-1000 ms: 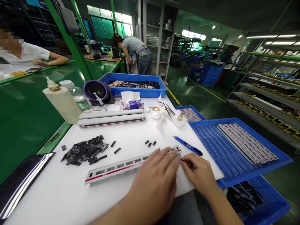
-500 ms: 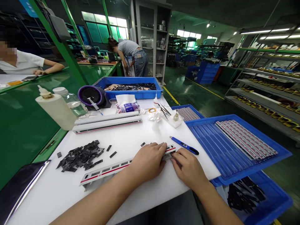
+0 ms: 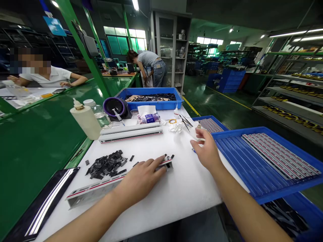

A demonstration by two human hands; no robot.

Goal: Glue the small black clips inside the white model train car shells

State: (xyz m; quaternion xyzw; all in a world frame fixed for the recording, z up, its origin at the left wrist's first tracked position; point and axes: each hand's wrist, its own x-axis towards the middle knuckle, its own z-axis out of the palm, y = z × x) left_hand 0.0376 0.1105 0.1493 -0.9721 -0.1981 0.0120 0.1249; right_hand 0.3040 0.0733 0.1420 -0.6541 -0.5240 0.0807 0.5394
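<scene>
My left hand (image 3: 141,178) grips a white model train car shell (image 3: 93,188) with a red stripe and a row of window openings. Its fingers lie over the top and the thumb presses the near side. Small black pieces show at the shell's right end. My right hand (image 3: 207,149) is raised, thumb and fingers apart, over a white block (image 3: 193,131) with a small needle-tipped bottle (image 3: 199,125). Part of the block is hidden by the fingers. Left of the shell lies a pile of small black rectangular pieces (image 3: 107,164); a few lie loose.
Two more train shells (image 3: 131,134) lie at the back, near a syringe (image 3: 118,117), tissue pack (image 3: 148,117), tweezers (image 3: 186,121) and white squeeze bottle (image 3: 85,121). A blue tray (image 3: 227,161) of finished-looking shells overhangs at right; a blue bin (image 3: 151,105) stands behind. Two people are beyond.
My right hand has left the shell's right end and gone up and forward to the white block. The shell has slid left under my left hand. The view has turned slightly left.
</scene>
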